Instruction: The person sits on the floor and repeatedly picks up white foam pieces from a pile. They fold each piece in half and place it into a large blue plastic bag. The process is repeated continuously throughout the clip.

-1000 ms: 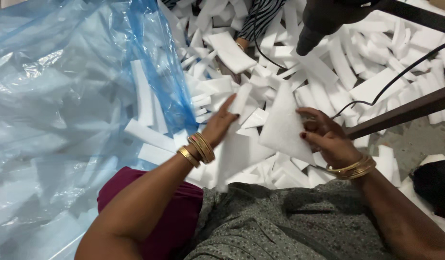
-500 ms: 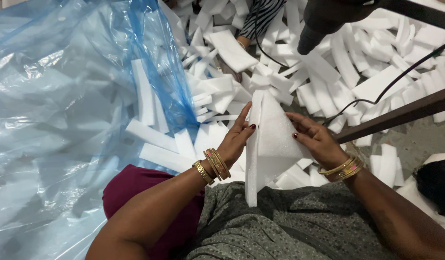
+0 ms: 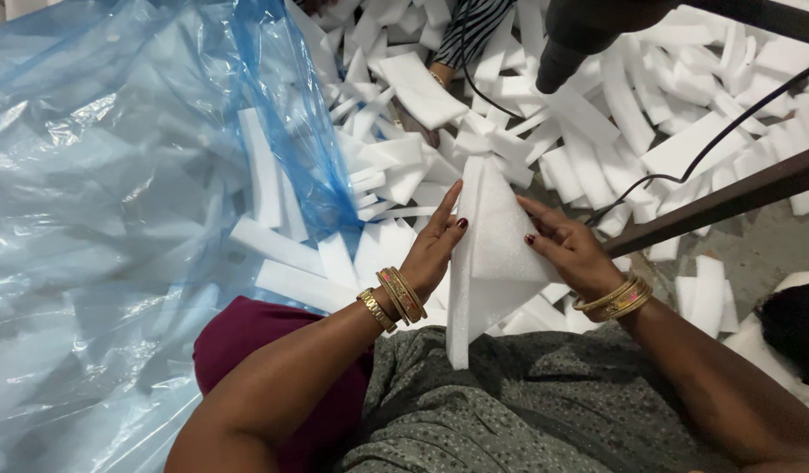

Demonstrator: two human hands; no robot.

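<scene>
A white foam sheet (image 3: 492,254), folded into a long wedge, stands upright between my two hands, just above my lap. My left hand (image 3: 432,250) presses flat against its left face, fingers straight and pointing up. On the right side, my right hand (image 3: 569,247) lies against the sheet with its fingers spread over the foam. Gold bangles ring both wrists. The lower tip of the sheet touches my grey patterned garment (image 3: 527,403).
A large clear and blue plastic bag (image 3: 142,193) holding foam strips fills the left. Loose white foam pieces (image 3: 588,123) cover the floor ahead. A dark bar (image 3: 728,201) and a black cable (image 3: 685,162) cross at right. Another person's striped sleeve (image 3: 474,31) shows at top.
My hands have drawn together and lifted the foam sheet from lying flat to standing on edge, folded between my palms. The sheet has come closer to my body.
</scene>
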